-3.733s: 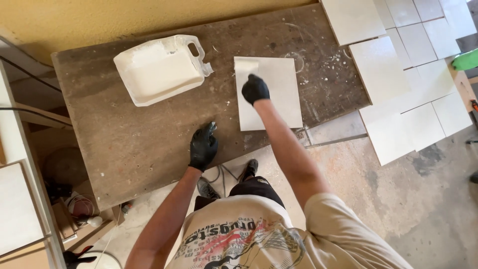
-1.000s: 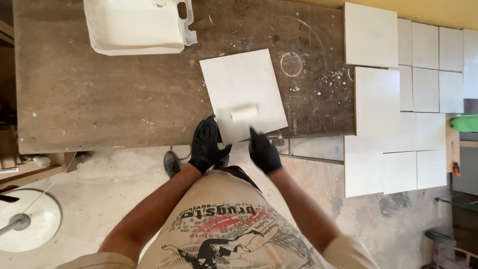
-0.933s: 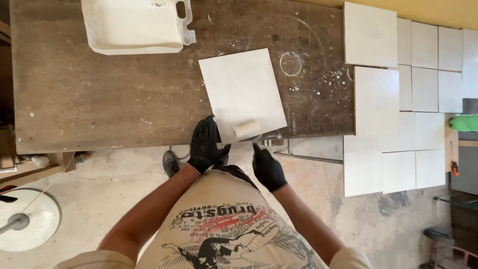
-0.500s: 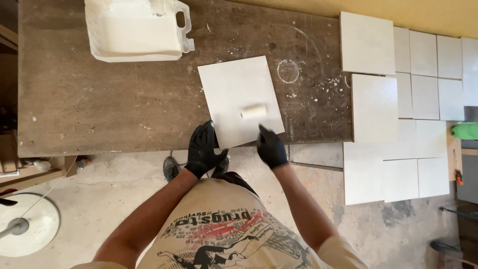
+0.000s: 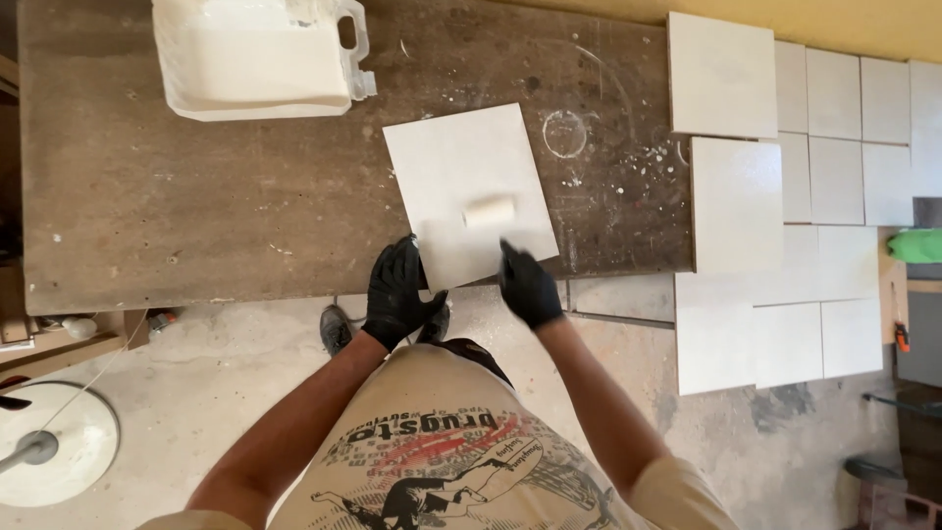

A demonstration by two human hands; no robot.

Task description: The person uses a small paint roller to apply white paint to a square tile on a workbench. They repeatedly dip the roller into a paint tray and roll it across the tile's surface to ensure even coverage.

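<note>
On the surface (image 5: 196, 216) are counted: 1 loose tile (image 5: 442, 177), 1 small roller (image 5: 489, 211), 1 white tray (image 5: 250, 59). 2 gloved hands are seen: left hand (image 5: 395, 294), right hand (image 5: 528, 287).

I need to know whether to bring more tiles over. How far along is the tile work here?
Done: white tiles already lie in rows on the floor at right. In hand: one tile lies on the workbench, a small roller on it; the right hand works the roller while the left hand steadies the tile's near edge. Left: bare concrete floor remains uncovered.
</note>
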